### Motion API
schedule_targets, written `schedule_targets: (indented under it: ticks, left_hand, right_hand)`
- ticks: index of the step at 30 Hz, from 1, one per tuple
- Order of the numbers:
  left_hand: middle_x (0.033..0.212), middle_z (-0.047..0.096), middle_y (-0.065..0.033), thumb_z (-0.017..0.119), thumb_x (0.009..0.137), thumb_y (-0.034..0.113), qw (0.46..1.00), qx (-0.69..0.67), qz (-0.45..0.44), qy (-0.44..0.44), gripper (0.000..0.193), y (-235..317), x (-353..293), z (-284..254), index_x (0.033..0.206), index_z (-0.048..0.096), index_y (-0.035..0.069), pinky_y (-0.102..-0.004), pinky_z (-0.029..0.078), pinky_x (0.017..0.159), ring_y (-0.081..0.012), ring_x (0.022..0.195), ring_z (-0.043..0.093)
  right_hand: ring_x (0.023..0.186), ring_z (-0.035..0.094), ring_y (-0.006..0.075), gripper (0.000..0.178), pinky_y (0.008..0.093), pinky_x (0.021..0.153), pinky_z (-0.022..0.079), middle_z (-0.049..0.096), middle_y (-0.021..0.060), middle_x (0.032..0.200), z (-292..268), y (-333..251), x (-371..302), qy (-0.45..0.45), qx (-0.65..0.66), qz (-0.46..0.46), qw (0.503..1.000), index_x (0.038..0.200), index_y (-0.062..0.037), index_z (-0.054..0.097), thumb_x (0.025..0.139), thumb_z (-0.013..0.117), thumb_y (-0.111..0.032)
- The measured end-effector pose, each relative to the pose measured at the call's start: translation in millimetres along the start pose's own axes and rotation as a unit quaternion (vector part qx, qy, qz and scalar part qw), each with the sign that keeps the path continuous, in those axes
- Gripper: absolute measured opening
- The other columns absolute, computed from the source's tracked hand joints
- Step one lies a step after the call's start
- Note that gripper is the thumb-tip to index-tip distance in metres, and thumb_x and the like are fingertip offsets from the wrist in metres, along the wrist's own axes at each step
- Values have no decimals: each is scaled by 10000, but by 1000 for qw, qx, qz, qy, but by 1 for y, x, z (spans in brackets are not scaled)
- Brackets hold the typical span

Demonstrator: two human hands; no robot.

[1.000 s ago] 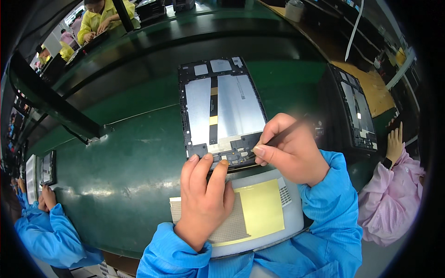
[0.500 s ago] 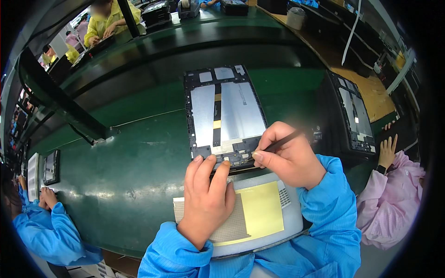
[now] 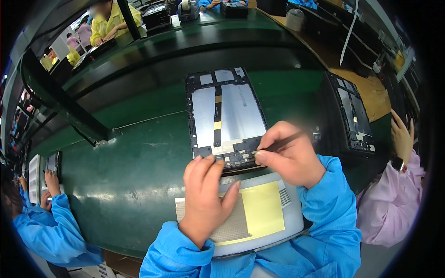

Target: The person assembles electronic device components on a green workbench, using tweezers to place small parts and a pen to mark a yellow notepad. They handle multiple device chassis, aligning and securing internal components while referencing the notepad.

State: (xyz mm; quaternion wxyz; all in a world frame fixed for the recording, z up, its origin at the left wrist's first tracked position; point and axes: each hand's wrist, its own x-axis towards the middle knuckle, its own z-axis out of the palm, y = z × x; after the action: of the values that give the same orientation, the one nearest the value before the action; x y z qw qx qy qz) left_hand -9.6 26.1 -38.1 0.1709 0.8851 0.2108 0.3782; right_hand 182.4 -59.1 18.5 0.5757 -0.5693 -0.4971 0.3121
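Note:
In front of me lies an opened tablet (image 3: pixel 238 111), its silvery metal back and dark frame facing up, with a black ribbon cable (image 3: pixel 217 113) running down it. My right hand (image 3: pixel 294 155) pinches dark, slim tweezers (image 3: pixel 283 140) over the tablet's near right corner; blur and the fingers hide their tips. My left hand (image 3: pixel 204 197) lies palm down, fingers stretched out and fingertips at the tablet's near edge, thumb apart. Beneath the left hand is a white foam pad (image 3: pixel 293 217) bearing a yellow sheet (image 3: pixel 264 208) and a sheet of small greyish-brown pieces (image 3: pixel 232 215).
A stack of similar tablet bodies (image 3: pixel 354 116) stands at the right, beside a co-worker's raised hand (image 3: pixel 402 139). Another co-worker in blue (image 3: pixel 60 227) handles a device at the left. A dark metal post (image 3: pixel 65 102) rises from the green bench (image 3: pixel 139 162).
My left thumb has spread away from the fingers. The tablet has shifted very slightly, and the tweezers lie at a flatter angle. Both neighbouring co-workers' hands have moved.

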Motion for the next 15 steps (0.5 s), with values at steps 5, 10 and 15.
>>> schedule_targets:
  ticks: [5,10,15]
  left_hand:
    - [1230,516,-203,692,837,145,950,-209,-188,138,487,-14,3,16,1236,497,-57,-393,391,996,-310,1145,499]
    - [1175,582,-138,649,882,126,875,-376,-295,81,464,-22,15,11,1274,495,-69,-312,438,934,-186,1059,560]
    - [1199,571,-141,652,847,14,817,-479,-294,127,497,-8,18,-9,1295,460,-84,-311,441,955,-188,1082,561]
  right_hand:
    - [786,655,200,186,325,737,560,590,88,853,-12,30,2,240,147,-64,957,980,-14,482,870,626,25]
    - [842,626,178,191,364,804,569,586,102,901,4,50,5,243,185,-90,948,985,-4,482,873,634,23]
    - [873,626,192,200,388,812,571,585,119,937,7,50,1,201,257,-123,937,987,-7,469,875,632,21]
